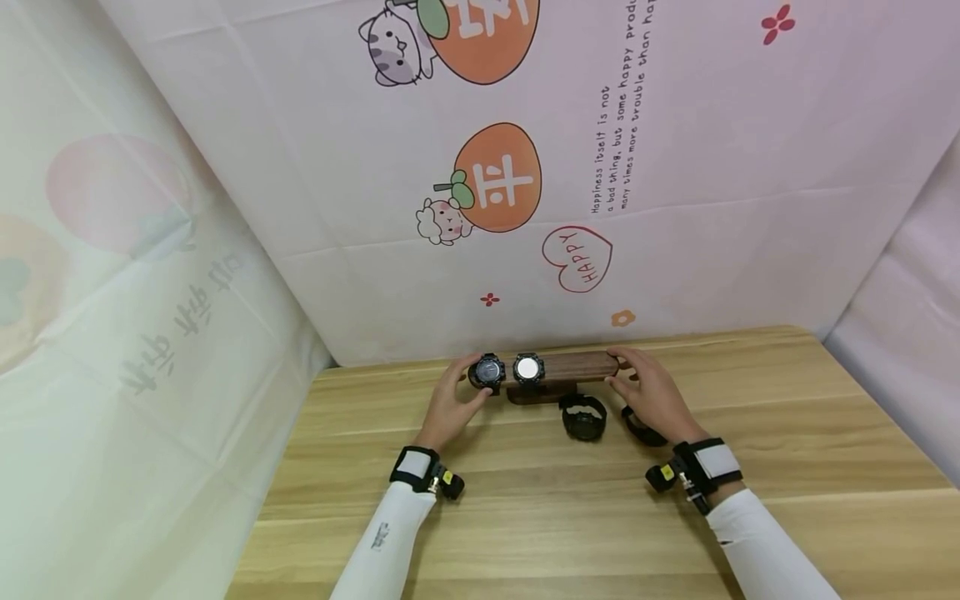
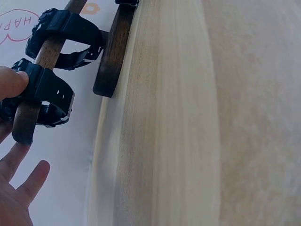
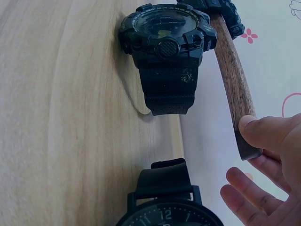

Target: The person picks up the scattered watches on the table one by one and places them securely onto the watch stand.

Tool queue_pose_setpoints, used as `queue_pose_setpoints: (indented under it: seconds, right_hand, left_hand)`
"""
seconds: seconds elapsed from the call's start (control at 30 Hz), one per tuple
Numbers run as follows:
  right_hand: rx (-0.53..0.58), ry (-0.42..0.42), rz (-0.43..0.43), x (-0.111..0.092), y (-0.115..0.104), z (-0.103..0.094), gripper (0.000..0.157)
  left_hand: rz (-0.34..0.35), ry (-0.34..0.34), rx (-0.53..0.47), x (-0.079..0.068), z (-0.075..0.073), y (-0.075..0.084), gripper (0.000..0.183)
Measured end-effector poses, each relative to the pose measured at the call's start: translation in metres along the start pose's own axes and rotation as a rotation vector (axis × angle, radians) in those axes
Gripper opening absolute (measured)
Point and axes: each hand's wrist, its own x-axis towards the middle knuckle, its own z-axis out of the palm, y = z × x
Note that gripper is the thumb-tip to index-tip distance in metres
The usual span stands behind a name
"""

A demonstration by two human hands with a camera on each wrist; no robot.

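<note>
- Nearest the head camera, white sleeves reach in over the tabletop.
- The left hand has its grip closed to the width of the left watch, thumb against it, at one end of the wooden bar.
- The right hand's grip pinches the bar's other end, remaining fingers spread.
- The bar carries the left watch and a white-faced watch, above a dark base.
- On the tabletop: a chunky watch and a numbered watch.

There are four watches — one wooden stand — two hands.
</note>
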Motion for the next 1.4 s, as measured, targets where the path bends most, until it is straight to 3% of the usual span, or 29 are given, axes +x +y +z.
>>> queue_pose_setpoints:
  seconds: [0.37, 0.8, 1.2, 1.4]
  right_hand:
    - [-0.001, 0.002, 0.002, 0.0, 0.0, 0.001, 0.051]
    - [-0.002, 0.003, -0.004, 0.0, 0.001, 0.001, 0.051]
    - [-0.001, 0.006, -0.007, -0.001, 0.002, 0.001, 0.051]
    - [-0.005, 0.005, -0.003, -0.001, 0.002, 0.001, 0.051]
  left_hand:
    - [-0.031, -0.01, 0.013, 0.0, 0.001, 0.001, 0.064]
    - [0.02, 0.0, 0.009, 0.001, 0.003, 0.0, 0.064]
    - [0.017, 0.028, 0.017, 0.001, 0.011, 0.0, 0.063]
    - [0.008, 0.007, 0.038, 0.001, 0.009, 0.004, 0.063]
